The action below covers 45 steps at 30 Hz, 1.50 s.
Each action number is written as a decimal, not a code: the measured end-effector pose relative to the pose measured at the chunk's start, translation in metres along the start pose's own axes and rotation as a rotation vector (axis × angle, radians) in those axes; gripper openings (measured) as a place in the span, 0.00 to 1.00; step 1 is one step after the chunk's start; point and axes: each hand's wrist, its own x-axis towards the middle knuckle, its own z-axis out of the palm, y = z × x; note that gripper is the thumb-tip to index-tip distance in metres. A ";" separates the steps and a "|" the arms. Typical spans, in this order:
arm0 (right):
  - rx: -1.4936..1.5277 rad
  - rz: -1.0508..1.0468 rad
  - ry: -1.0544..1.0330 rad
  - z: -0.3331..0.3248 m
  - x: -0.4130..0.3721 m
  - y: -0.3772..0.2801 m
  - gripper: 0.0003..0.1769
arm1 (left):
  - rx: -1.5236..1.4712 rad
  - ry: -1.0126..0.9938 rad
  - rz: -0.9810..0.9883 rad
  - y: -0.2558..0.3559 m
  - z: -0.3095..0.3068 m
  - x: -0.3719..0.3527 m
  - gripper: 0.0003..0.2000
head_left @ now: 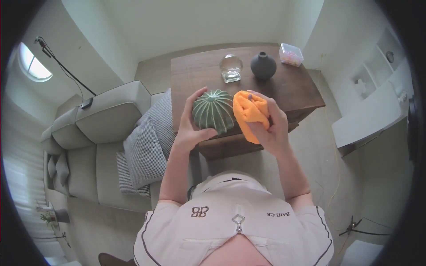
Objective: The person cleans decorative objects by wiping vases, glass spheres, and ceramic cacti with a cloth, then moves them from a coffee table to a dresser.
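Observation:
My left hand (191, 126) is wrapped round the left side of a green, ribbed, cactus-shaped ornament (214, 113), thumb across its lower front. Bunched in my right hand (274, 126) is an orange cloth (249, 116), its folded edge against or very close to the ornament's right side. Both are held up in front of the near edge of a brown wooden table (195, 66). Behind them on the tabletop stand a clear glass ball on a glass base (231, 68) and a dark grey round vase (263, 66) with a narrow neck.
A clear plastic box (291, 55) with pinkish contents sits at the table's far right corner. To the left is a grey sofa (111, 119) with checked cushions (144, 148). White shelving (368, 111) lines the right side. A thin cable (339, 173) runs along the floor.

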 end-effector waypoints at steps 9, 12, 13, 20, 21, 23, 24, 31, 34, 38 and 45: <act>-0.182 -0.067 -0.110 -0.006 0.002 -0.008 0.22 | 0.242 -0.028 -0.005 0.012 0.005 -0.001 0.46; -0.061 0.001 -0.029 -0.001 -0.002 -0.006 0.20 | 0.084 0.065 0.013 0.001 0.011 -0.002 0.46; -0.047 0.017 -0.001 0.001 -0.004 -0.005 0.21 | -0.003 0.103 0.015 -0.002 0.014 -0.001 0.46; 0.022 0.164 0.107 0.009 -0.022 0.001 0.23 | -0.272 0.182 -0.022 -0.023 0.024 -0.004 0.47; 0.023 0.164 0.109 0.008 -0.023 0.001 0.23 | -0.283 0.182 -0.034 -0.025 0.024 -0.005 0.47; -0.009 0.157 0.070 0.005 -0.024 0.002 0.22 | -0.271 0.214 -0.041 -0.025 0.025 -0.005 0.46; -0.018 0.155 0.063 0.003 -0.025 0.002 0.22 | -0.268 0.219 -0.044 -0.024 0.025 -0.005 0.46; -0.045 0.133 0.033 -0.011 -0.021 -0.011 0.22 | 0.182 0.158 0.016 -0.003 0.027 -0.005 0.47; -0.062 0.120 0.007 -0.011 -0.020 -0.011 0.21 | 0.278 0.088 0.009 0.003 0.028 -0.006 0.47; -0.088 0.096 0.026 -0.006 -0.022 -0.008 0.22 | 0.238 0.133 0.008 0.003 0.028 -0.005 0.47; -0.070 0.024 0.080 0.008 -0.031 0.007 0.21 | -0.110 0.267 -0.027 -0.013 0.032 -0.005 0.47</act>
